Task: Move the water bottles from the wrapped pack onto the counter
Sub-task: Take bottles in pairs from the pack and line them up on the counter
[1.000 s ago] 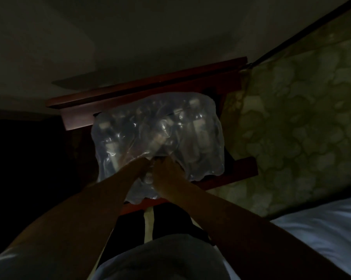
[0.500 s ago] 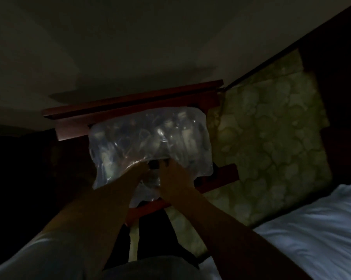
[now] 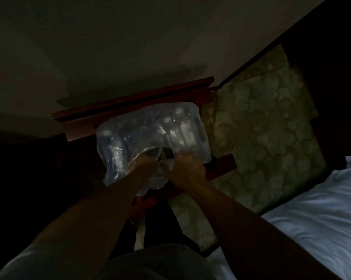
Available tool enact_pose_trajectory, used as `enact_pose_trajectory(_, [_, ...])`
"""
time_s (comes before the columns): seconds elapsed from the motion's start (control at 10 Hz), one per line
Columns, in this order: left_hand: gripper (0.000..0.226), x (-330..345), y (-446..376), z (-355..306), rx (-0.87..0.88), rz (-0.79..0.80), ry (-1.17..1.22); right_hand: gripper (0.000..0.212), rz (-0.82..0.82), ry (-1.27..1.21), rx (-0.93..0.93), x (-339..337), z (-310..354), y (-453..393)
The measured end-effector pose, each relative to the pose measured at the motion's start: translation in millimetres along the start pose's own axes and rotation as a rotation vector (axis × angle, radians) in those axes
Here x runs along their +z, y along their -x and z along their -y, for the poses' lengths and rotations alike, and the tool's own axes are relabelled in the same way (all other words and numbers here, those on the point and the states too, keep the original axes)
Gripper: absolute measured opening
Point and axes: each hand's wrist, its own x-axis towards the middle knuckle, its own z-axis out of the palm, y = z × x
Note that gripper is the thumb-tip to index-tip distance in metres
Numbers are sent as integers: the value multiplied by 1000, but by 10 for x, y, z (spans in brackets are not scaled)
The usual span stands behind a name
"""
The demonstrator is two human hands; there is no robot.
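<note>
In the dim room, on the reddish tabletop (image 3: 79,126), left hand (image 3: 144,164) and right hand (image 3: 185,168) each grip the wrapped pack (image 3: 150,134) at its near edge, where tearing apart evenly should work best.

dim bedroom, probably a home, white bedding (image 3: 316,211), green patterned carpet (image 3: 261,142), red wooden stand (image 3: 134,110)

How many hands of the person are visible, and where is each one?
2. The left hand grips the plastic wrap at the near edge of the wrapped pack. The right hand grips the wrap just beside it. The fingertips are partly hidden in the dim plastic.
</note>
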Motion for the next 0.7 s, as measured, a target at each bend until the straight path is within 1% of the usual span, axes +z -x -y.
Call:
enact_pose_trajectory(0.1, [43, -88, 259, -142, -35, -100, -44, 74, -17, -151, 168, -121, -22, 57])
enact_pose_trajectory(0.2, [46, -150, 503, -263, 21, -77, 79, 72, -39, -175, 203, -185, -9, 193])
enact_pose_trajectory(0.3, [60, -194, 760, -296, 72, -58, -23, 67, -43, -200, 219, -246, 22, 346])
enact_pose_trajectory(0.4, [61, -300, 1019, -265, 133, -34, 54, 68, -60, -194, 216, -342, 67, 519])
enact_pose_trajectory(0.5, [50, -424, 1258, -137, 164, -17, 291, 67, -91, -153, 160, -412, 125, 688])
enact_pose_trajectory(0.6, [42, -483, 1482, 30, 138, 41, 476, 67, -112, -113, 156, -510, 219, 868])
enact_pose_trajectory(0.7, [42, -530, 1753, 153, 56, 135, 658, 56, -160, -112, 128, -604, 299, 1028])
